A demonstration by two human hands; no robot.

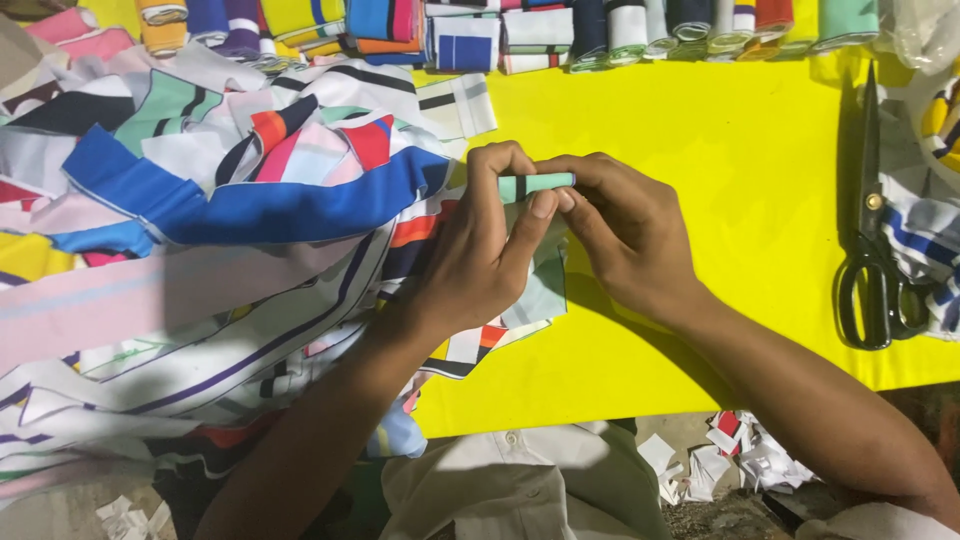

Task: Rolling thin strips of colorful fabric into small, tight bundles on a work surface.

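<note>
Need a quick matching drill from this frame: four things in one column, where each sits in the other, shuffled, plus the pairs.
Things:
1. scissors
2. mint fabric roll
3. row of rolled fabric pieces
4. pile of loose printed fabric strips

Places:
A. along the far edge of the yellow table
B. pinched between the fingers of the left hand and right hand
C. heaped on the left side of the table
D. lying flat near the right edge, handles toward the person

Pairs: 1-D, 2-B, 3-A, 4-C
</note>
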